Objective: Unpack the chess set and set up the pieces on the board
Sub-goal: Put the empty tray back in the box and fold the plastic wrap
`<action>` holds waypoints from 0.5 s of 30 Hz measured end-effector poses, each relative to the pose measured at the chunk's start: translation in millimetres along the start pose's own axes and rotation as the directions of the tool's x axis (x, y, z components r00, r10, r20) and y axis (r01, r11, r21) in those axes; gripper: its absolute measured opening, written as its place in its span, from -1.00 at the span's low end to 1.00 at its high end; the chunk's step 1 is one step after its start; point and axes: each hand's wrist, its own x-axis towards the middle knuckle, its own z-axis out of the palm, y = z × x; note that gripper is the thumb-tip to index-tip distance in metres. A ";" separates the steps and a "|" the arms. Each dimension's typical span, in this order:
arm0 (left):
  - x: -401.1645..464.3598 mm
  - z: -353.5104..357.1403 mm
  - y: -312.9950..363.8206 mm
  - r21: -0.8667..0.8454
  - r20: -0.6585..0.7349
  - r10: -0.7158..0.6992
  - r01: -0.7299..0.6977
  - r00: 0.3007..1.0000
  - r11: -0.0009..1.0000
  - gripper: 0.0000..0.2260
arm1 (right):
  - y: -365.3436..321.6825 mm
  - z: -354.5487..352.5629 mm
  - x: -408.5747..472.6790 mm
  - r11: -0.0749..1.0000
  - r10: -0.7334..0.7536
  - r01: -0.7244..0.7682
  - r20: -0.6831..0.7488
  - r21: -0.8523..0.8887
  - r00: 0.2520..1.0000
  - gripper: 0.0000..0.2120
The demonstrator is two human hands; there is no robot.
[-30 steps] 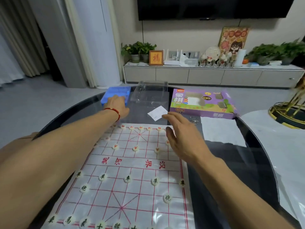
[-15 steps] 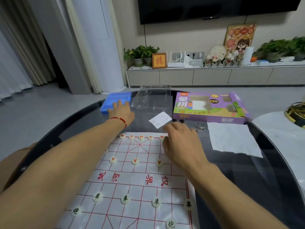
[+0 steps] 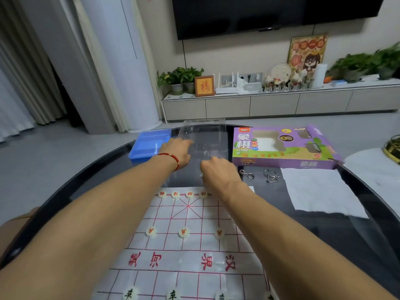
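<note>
Both hands past the far edge of the board (image 3: 190, 245), at the clear plastic tray (image 3: 204, 139). Left hand (image 3: 176, 153) nearer: it sits at the tray's left near corner, fingers stretched forward; touching or just short, cannot tell. Right hand (image 3: 220, 173) curled just in front of the tray's near edge; what the grip holds, if anything, is hidden. Tray's long axis runs away from me. Blue lid (image 3: 149, 142) just left of it, purple box (image 3: 283, 148) just right. Pieces (image 3: 183, 232) stand on the board. Dark glass worktop (image 3: 324, 234), glossy; living room beyond
</note>
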 end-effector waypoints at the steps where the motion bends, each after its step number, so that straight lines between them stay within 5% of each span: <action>1: -4.2 -0.7 -0.4 0.034 -0.032 0.014 -0.012 0.999 0.999 -0.54 | 0.8 -2.7 -3.6 0.998 -0.048 0.048 0.010 -0.028 0.999 -0.79; 5: -22.0 1.9 -0.3 0.051 -0.114 0.026 -0.020 0.993 0.999 -0.77 | 16.4 -10.6 -17.3 0.988 -0.150 0.144 -0.134 -0.055 0.980 -0.90; 10: -43.4 -2.0 -3.6 -0.100 -0.117 0.035 -0.047 0.993 0.994 -0.81 | 46.5 -21.2 -9.0 0.965 0.215 -0.070 -0.607 0.254 0.765 -0.94; 12: -52.2 -0.5 -3.9 -0.159 -0.131 0.051 -0.072 0.990 0.985 -0.83 | 44.5 -28.8 8.3 0.946 0.272 -0.085 -0.625 0.313 0.732 -0.87; 15: -59.4 5.4 -8.7 -0.211 -0.138 0.070 -0.098 0.988 0.973 -0.84 | 30.0 -26.0 38.6 0.953 0.253 -0.102 -0.566 0.285 0.784 -0.87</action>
